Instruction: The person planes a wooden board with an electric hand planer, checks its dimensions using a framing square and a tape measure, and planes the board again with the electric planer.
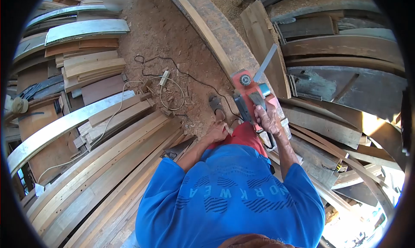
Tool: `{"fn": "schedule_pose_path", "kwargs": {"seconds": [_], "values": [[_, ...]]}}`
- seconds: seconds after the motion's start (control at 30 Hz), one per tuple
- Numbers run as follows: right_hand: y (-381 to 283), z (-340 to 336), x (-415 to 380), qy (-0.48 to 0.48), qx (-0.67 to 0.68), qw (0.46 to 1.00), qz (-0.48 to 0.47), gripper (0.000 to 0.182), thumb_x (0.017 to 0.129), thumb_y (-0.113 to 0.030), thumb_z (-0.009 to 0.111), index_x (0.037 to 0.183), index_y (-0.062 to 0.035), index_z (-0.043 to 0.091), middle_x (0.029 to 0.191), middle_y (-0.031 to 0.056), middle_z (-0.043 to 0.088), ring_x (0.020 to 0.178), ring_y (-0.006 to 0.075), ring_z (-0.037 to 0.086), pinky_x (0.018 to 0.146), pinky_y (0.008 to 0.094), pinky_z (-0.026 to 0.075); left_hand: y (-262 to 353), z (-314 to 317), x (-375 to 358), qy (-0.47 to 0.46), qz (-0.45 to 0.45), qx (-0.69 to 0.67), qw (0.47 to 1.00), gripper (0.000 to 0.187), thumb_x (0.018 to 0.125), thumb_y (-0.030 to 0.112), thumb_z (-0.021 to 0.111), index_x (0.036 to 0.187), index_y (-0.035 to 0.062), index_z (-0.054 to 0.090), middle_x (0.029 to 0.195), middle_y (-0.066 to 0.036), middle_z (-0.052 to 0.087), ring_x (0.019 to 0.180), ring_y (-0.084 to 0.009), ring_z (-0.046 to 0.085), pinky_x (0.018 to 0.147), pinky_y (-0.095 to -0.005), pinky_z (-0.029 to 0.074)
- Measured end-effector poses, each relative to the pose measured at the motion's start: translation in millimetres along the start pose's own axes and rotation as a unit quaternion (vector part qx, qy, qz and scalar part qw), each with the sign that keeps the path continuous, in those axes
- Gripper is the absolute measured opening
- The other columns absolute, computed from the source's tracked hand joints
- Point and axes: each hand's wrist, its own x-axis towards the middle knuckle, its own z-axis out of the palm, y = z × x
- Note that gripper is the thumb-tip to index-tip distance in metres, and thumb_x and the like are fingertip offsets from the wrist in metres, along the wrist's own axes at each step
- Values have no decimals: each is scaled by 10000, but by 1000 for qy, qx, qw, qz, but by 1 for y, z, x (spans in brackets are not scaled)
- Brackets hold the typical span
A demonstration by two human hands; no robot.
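Note:
My right hand (pixel 269 119) is closed around the rear handle of a red electric hand planer (pixel 247 87). The planer sits on a long wooden beam (pixel 216 30), and a flat grey metal strip (pixel 266 63) sticks out beside its front knob. My left hand (pixel 217 131) is down by my red shorts (pixel 242 135), resting against the thigh with the thumb and forefinger apart; the other fingers are partly hidden. No tool shows in it.
A black power cord (pixel 194 78) winds over the dirt floor among wood shavings. A white extension socket (pixel 164 77) lies there with its pale cable. Stacked boards (pixel 95 66) line the left side, with long planks (pixel 108 161) nearer me. More timber (pixel 346 49) leans at the right.

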Motion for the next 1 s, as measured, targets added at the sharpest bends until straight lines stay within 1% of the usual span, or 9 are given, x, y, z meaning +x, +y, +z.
{"fn": "schedule_pose_path", "kwargs": {"seconds": [0.2, 0.27, 0.53, 0.6, 0.63, 0.73, 0.77, 0.9, 1.0], "values": [[10, 9, 11, -10, -52, 998, -21, 576, 998, -527, 546, 999, 48, 587, 649, 68, 605, 601, 144, 599, 560, 308, 484, 0, -13, 12, 28, -1, -28, 999, 573, 934, 385, 542, 1373, 17, 541, 1471, -246, 484, 1393, -424, 417, 1188, -483, 296], [3, 11, 23, -15, -60, 998, -20, 571, 990, -517, 562, 1013, 52, 595, 649, 85, 613, 603, 170, 602, 583, 344, 491, -3, -7, 19, 29, 4, -27, 999, 559, 930, 383, 545, 1357, 22, 553, 1451, -241, 505, 1377, -420, 439, 1178, -488, 309], [-15, 30, 76, 3, -81, 996, -28, 531, 972, -480, 594, 1031, 47, 611, 659, 128, 628, 629, 233, 627, 633, 399, 501, 18, 6, 46, 46, 65, -38, 996, 588, 941, 426, 523, 1366, 19, 533, 1396, -254, 539, 1327, -408, 491, 1133, -532, 351], [-15, 34, 89, 16, -91, 995, -28, 529, 969, -475, 602, 1035, 50, 616, 663, 136, 631, 630, 238, 626, 641, 408, 503, 34, -5, 47, 48, 114, 5, 992, 580, 947, 424, 533, 1366, 22, 530, 1391, -247, 545, 1316, -405, 499, 1125, -530, 359], [-16, 37, 96, 18, -82, 995, -55, 511, 996, -501, 573, 968, 9, 584, 660, 30, 561, 583, 115, 565, 537, 298, 471, 41, -11, 47, 49, 138, 27, 989, 576, 950, 423, 537, 1366, 24, 528, 1388, -244, 548, 1310, -403, 503, 1120, -529, 362], [-19, 42, 113, 25, -96, 993, -68, 509, 1000, -493, 568, 973, 15, 583, 662, 27, 561, 581, 116, 566, 537, 301, 473, 54, -7, 53, 66, 179, -25, 981, 571, 933, 414, 576, 1359, 37, 534, 1373, -238, 560, 1299, -397, 511, 1111, -523, 371], [-23, 45, 118, 29, -99, 992, -74, 506, 1001, -492, 566, 966, 13, 578, 664, 27, 561, 582, 116, 566, 538, 302, 474, 64, -17, 49, 37, 177, -33, 983, 600, 915, 415, 616, 1372, 40, 518, 1374, -232, 556, 1297, -400, 511, 1113, -523, 367], [-38, 51, 133, 26, -85, 994, -60, 509, 999, -507, 568, 937, -1, 573, 665, 25, 560, 581, 110, 555, 533, 300, 467, 68, -5, 62, 46, 261, -89, 960, 627, 893, 399, 661, 1404, 81, 487, 1399, -217, 521, 1317, -393, 484, 1092, -518, 382], [-46, 54, 145, 26, -97, 993, -54, 518, 998, -518, 565, 940, -4, 579, 669, 21, 561, 582, 106, 552, 532, 298, 465, 70, 0, 72, 18, 264, -76, 961, 586, 878, 375, 681, 1364, 94, 514, 1409, -202, 507, 1332, -383, 461, 1081, -511, 383]]}}
